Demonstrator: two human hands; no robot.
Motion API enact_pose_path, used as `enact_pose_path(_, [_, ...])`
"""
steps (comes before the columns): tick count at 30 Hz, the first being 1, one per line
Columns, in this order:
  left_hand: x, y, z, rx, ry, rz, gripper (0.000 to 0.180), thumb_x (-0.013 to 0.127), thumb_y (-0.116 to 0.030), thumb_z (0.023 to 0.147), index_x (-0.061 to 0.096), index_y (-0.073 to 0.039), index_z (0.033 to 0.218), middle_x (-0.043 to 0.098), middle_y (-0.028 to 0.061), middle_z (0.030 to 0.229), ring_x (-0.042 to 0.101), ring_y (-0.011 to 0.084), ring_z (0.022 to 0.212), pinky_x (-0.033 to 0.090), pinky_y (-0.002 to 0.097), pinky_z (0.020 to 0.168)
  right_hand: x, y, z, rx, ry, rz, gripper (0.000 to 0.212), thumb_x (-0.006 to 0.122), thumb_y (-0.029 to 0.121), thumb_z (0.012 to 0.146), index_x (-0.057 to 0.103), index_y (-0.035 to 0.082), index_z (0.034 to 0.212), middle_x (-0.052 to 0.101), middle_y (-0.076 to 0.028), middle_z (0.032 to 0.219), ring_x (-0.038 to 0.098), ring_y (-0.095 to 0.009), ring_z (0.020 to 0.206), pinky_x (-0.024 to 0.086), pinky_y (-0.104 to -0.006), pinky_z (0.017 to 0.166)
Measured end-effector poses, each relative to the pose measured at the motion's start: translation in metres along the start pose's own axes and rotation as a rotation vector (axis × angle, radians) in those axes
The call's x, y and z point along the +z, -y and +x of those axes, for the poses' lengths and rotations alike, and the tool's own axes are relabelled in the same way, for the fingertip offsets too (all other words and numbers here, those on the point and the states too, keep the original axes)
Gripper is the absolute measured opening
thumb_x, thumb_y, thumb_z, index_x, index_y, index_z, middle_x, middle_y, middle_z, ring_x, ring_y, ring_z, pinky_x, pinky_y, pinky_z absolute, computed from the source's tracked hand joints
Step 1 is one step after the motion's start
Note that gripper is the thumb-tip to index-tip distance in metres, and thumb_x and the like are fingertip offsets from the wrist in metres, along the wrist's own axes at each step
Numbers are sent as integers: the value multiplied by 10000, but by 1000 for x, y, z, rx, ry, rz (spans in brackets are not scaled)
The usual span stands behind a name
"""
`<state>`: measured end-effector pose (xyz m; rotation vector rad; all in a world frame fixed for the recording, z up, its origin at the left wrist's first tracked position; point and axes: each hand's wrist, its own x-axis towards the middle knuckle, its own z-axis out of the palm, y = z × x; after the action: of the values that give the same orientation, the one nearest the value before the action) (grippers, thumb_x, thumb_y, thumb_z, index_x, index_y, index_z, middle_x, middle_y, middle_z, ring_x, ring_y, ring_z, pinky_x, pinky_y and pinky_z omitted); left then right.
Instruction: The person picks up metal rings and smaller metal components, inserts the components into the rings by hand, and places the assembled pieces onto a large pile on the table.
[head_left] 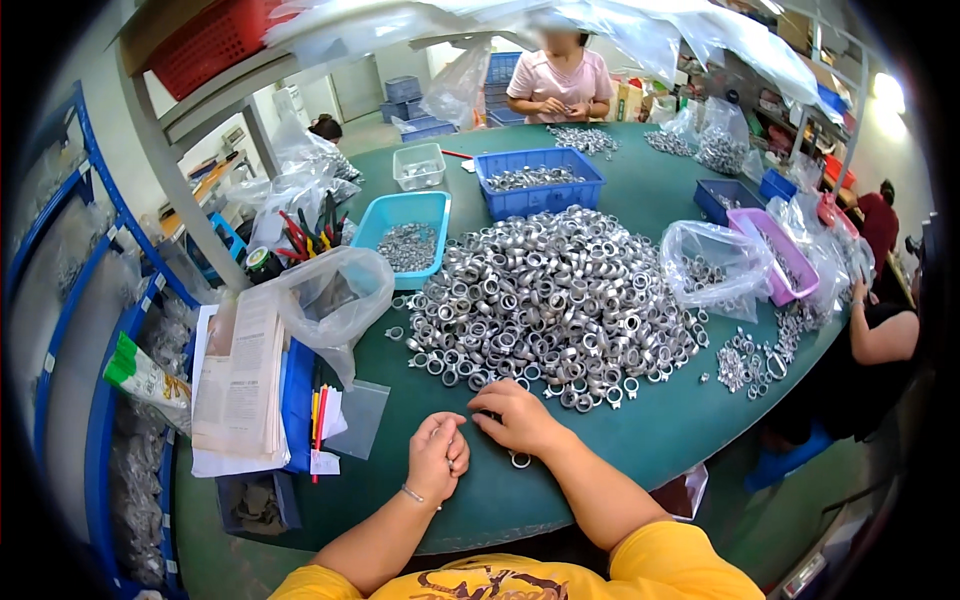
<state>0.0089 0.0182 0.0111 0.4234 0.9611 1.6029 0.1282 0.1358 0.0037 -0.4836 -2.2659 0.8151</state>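
A large heap of small silver metal rings with lugs (550, 290) lies on the green table (400, 520) in front of me. My left hand (438, 458) is closed in a fist near the table's front edge; a bit of metal shows at its fingers, too small to name. Close beside it, my right hand (515, 418) is curled with its fingertips pressed together by the left fist, just in front of the heap. What those fingertips hold, if anything, is hidden. A single metal ring (520, 460) lies on the table under my right wrist.
A turquoise tray (447, 215) and a blue basket (540, 203) of parts stand behind the heap. Plastic bags (718, 262) and a pink basket (792, 288) are at right. Papers (238, 375), pens (319, 430) and pliers (310, 235) are at left. Co-workers (562, 85) sit around the table.
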Motion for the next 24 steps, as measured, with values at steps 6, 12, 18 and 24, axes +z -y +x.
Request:
enact_pose_path(6, [47,-11,-29,-69,437,-162,119,456,-92,882,520,-45,971,343,21,520,344,121,424,279,255,392,-1,-2,2,70,-153,59,99,613,73,746,634,52,840,609,-100,819,583,-279,778,476,-354,686])
enact_pose_path(12, [134,-52,-55,794,1172,411,184,604,-113,741,625,-33,905,549,96,704,534,251,611,420,333,515,2,4,6,56,-104,115,99,607,62,758,627,39,852,612,-113,825,593,-289,756,485,-346,671])
enact_pose_path(18, [170,-98,-78,1456,1390,788,209,560,-201,724,598,-52,866,435,-12,624,456,129,510,305,258,407,-4,6,3,114,-132,168,106,621,34,760,637,23,864,608,-86,771,582,-184,644,463,-271,581])
enact_pose_path(24, [148,-120,-74,1951,930,972,165,580,-173,670,597,-53,781,433,-16,589,400,107,479,236,243,395,-1,9,7,232,-79,237,110,617,23,755,634,17,863,587,-80,735,581,-175,619,460,-266,556])
